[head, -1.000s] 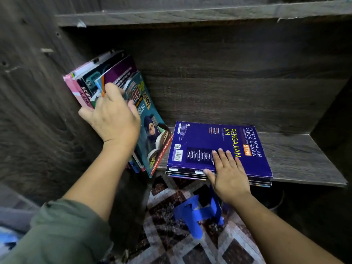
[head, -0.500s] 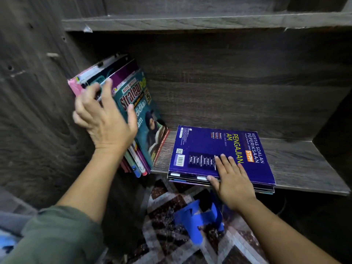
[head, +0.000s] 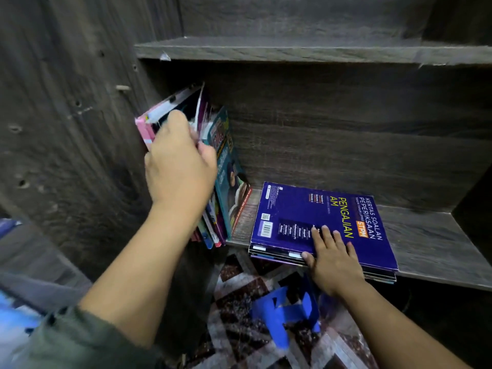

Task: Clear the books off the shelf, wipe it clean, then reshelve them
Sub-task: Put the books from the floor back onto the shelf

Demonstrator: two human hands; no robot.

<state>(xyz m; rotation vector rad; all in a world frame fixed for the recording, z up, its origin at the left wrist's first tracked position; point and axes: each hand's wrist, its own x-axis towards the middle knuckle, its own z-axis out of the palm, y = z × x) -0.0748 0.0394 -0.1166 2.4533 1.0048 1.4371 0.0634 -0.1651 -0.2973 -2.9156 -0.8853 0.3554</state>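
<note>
Head view. Dark wood-grain shelf (head: 431, 246) set between a side panel (head: 66, 134) on the left and a second wall on the right, under an upper board (head: 292, 50); bare grain across the right half. At the left end, leaning books (head: 226, 166) standing against the side panel, tilted left, lower corners overhanging the front edge. Left hand (head: 178, 166) grasping them near the top, fingers curled in among the covers, detail blurred. Near them but apart, a flat stack (head: 300, 209) lying on the shelf, purple cover uppermost, front edge slightly past the shelf lip. Right hand (head: 332, 259) released, laid flat on that cover with fingers straight, thumb at the stack's front edge. Below the shelf, patterned floor (head: 237, 296) with a crumpled blue item (head: 282, 312) lying on it. Green sleeve (head: 80, 339) at lower left.
</note>
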